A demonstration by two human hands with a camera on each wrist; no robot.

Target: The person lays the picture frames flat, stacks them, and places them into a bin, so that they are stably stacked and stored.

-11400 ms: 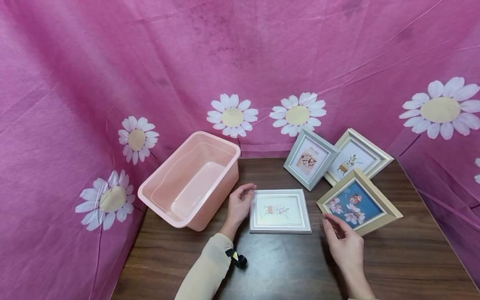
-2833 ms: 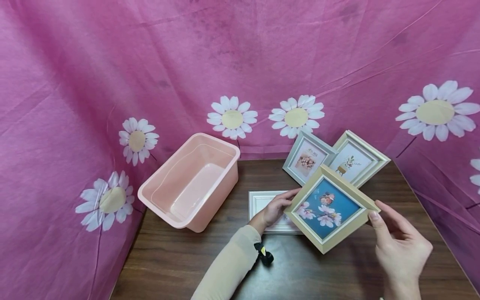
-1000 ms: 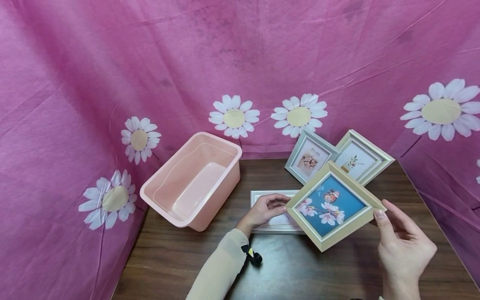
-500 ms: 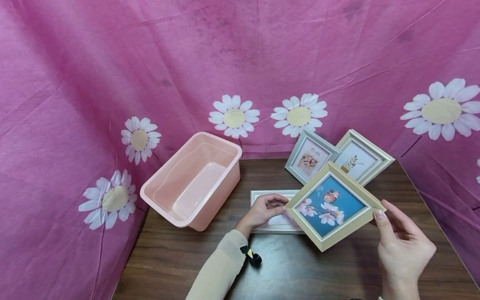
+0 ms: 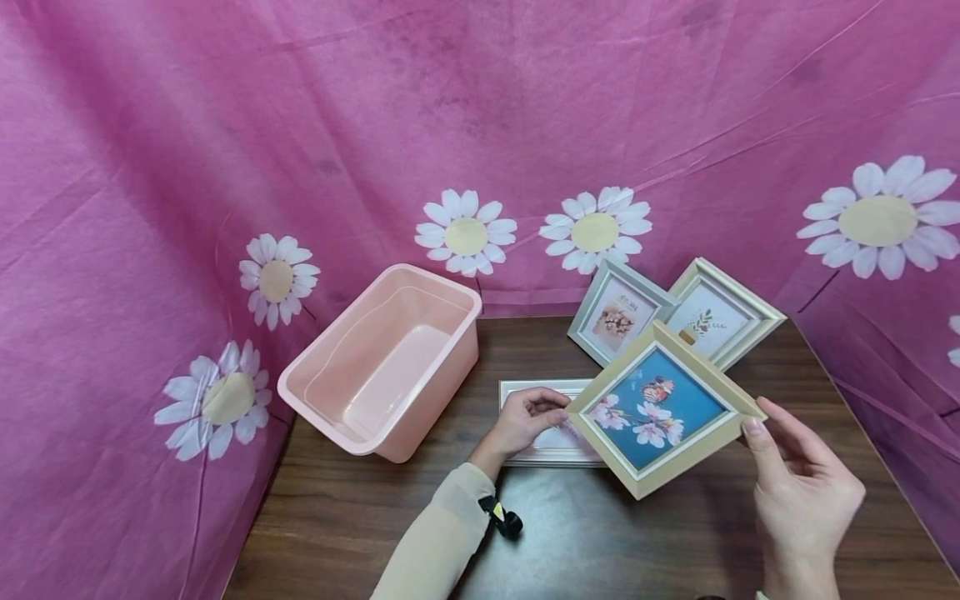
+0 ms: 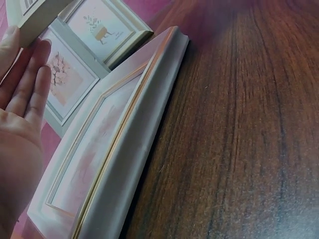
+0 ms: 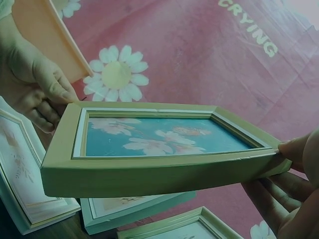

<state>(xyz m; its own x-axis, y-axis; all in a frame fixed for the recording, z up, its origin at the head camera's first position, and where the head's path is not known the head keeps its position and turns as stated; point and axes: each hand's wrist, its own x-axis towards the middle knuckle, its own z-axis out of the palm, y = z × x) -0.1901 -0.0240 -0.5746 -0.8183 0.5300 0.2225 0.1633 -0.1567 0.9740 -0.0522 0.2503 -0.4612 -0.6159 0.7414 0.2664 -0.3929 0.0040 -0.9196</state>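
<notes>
A tan picture frame with pink blossoms and a butterfly on blue is held up between both hands, tilted cornerwise. My left hand pinches its left corner, thumb on the front and fingers behind, as the left wrist view shows on the frame's edge. At the opposite corner my right hand grips it between thumb and fingers; the right wrist view shows its thick side. Below lies a white picture frame flat on the table, partly covered by the left hand and the tan frame.
A pink plastic tub with nothing inside stands on the left of the wooden table. Behind the held frame, a grey picture frame and a cream picture frame lean together. A pink cloth with daisies surrounds the table.
Since the oldest frame, both hands have taken hold of the tan picture frame and lifted it from the right over the white one. In the last second it has shifted slightly left and tilted.
</notes>
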